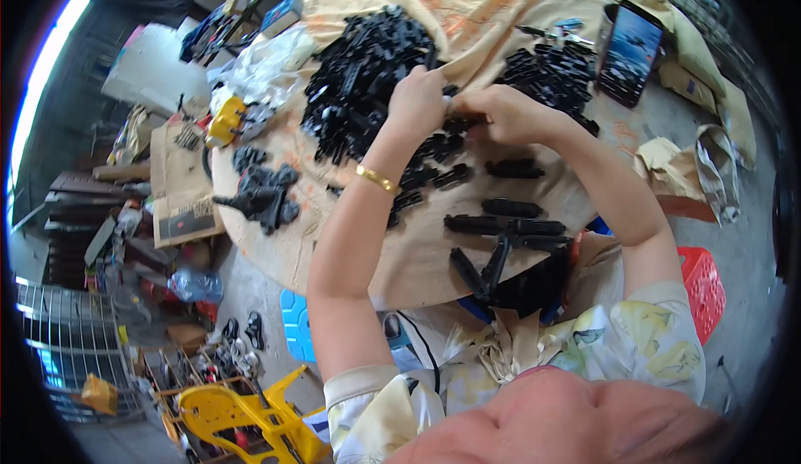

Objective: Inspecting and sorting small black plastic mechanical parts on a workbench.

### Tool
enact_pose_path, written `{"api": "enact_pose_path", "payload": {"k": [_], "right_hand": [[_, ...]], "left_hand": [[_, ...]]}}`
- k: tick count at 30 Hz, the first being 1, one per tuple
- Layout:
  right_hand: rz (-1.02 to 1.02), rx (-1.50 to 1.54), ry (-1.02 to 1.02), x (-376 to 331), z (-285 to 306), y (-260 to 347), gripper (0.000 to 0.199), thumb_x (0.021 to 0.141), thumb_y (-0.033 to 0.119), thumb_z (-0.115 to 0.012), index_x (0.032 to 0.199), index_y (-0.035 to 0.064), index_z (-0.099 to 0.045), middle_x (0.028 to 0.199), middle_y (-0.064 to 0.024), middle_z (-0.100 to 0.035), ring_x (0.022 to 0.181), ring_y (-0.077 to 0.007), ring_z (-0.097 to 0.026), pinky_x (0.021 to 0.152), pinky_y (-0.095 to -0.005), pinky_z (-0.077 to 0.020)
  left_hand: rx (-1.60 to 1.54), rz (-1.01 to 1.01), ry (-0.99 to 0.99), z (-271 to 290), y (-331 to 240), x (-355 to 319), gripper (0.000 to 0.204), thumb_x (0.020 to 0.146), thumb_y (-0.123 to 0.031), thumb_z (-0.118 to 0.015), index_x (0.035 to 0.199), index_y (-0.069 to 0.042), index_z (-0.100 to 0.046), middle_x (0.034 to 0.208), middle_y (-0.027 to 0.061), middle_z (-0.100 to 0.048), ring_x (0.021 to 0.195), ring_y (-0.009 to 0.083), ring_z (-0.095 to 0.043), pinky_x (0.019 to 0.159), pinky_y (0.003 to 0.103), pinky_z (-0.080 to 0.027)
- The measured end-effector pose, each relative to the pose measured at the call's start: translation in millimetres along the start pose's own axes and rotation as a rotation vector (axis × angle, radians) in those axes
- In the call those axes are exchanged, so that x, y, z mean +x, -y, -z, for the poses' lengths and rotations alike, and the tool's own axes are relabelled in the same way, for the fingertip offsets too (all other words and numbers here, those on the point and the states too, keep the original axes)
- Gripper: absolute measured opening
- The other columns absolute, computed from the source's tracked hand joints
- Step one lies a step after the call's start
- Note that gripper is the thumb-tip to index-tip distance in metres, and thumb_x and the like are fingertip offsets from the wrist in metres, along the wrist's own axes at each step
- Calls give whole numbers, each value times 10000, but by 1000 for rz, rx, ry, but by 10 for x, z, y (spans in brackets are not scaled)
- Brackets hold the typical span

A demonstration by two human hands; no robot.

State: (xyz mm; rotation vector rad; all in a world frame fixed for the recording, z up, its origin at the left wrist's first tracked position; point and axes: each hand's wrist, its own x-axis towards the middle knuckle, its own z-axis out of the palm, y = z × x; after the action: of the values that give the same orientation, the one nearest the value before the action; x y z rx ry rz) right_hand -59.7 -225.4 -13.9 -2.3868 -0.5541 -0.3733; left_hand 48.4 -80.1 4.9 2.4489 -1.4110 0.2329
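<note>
Over the round, cloth-covered table, my two hands meet at chest height. My left hand is closed, with the end of a black plastic piece showing above its fingers. Close beside it on the right, my right hand is closed in a pinch, and what it holds is hidden. Behind my left hand lies a big heap of black plastic pieces. A second pile of black strips is beyond my right hand. Nearer to me, several long black parts lie on the cloth.
At the far right of the table rests a phone with its screen lit. Dark gloves and a yellow tool lie at the left edge. A red stool stands right, a yellow plastic chair lower left, a cardboard box left.
</note>
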Motion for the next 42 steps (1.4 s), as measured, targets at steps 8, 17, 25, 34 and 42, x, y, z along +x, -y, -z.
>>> {"api": "enact_pose_path", "payload": {"k": [8, 17, 25, 34, 42], "right_hand": [[-113, 406, -202, 1, 51, 117, 288, 790, -12, -605, 1075, 25, -622, 873, -119, -669, 826, -187, -648, 758, -284, -505], [126, 96, -271, -24, -159, 307, 198, 730, 57, -692, 916, 32, -629, 793, -115, -581, 742, -306, -583, 643, -355, -462], [162, 161, -409, -21, -192, 331, 125, 774, 87, -665, 849, 10, -602, 786, -122, -578, 743, -320, -582, 665, -373, -463], [181, 134, -483, -39, -262, 425, 184, 714, 38, -718, 842, -10, -596, 888, -122, -554, 734, -270, -581, 633, -318, -480], [176, -63, -399, -31, -95, 415, 329, 747, 228, -723, 903, -13, -563, 859, -128, -554, 768, -289, -573, 652, -349, -467]], "left_hand": [[-558, 216, -332, 152, 2, -367, 251, 804, -17, -629, 1054, 3, -614, 801, 80, -626, 659, 160, -575, 636, 283, -485], [-1330, 608, -105, 232, -111, -798, 250, 912, -141, -554, 1065, 52, -602, 873, 45, -633, 697, 79, -572, 594, 197, -490], [-1307, 485, -21, 320, -102, -856, 320, 856, -84, -621, 1136, 65, -575, 936, 33, -633, 761, 54, -565, 661, 201, -499], [-1177, 381, -5, 325, -227, -865, 350, 806, -37, -659, 1141, 35, -587, 866, 5, -636, 700, 34, -532, 601, 176, -447], [-816, 319, -97, 390, -240, -895, 321, 787, 28, -623, 1107, 9, -613, 759, 17, -643, 647, 31, -528, 568, 191, -449]]}}
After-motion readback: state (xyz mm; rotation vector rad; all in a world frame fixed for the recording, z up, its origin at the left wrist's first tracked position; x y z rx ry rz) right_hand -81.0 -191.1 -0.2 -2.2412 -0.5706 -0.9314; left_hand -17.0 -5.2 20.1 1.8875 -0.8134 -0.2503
